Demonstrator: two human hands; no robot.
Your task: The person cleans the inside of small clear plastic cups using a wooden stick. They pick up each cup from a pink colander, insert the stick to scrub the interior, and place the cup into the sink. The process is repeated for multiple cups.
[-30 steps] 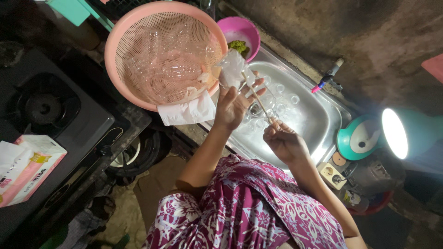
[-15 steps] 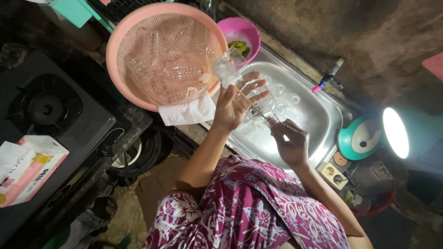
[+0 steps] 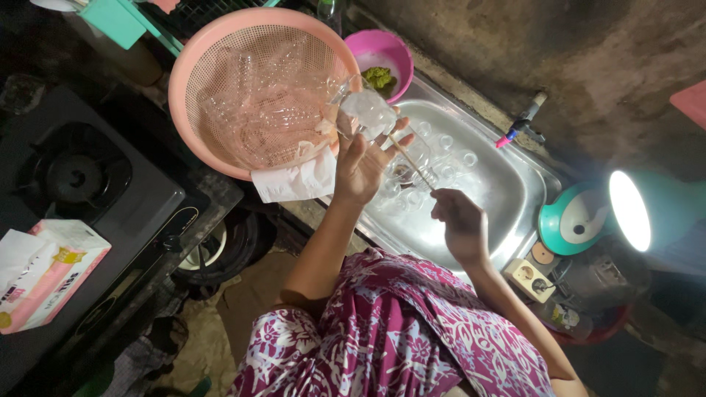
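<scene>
The left hand (image 3: 362, 163) has lifted the clear glass (image 3: 365, 110) higher, up beside the basket rim, and the right hand (image 3: 457, 220) has drawn back from it, the thin stick (image 3: 412, 165) now slanting between the two. The room is dim, with a rough dark wall behind and a bare floor below. The black stove (image 3: 81, 184) fills the left of the counter. Beside it sits the steel sink (image 3: 507, 184), with small glass pieces lying in its basin. The big pink basket (image 3: 257, 95) of clear plastic overlaps the sink's left end, a white cloth (image 3: 294, 180) under its rim. A lit teal lamp (image 3: 610, 217) glows at right. A small pink bowl (image 3: 382, 59) stands behind. The left hand's fingers wrap the glass above the sink; the right hand pinches the stick's lower end.
</scene>
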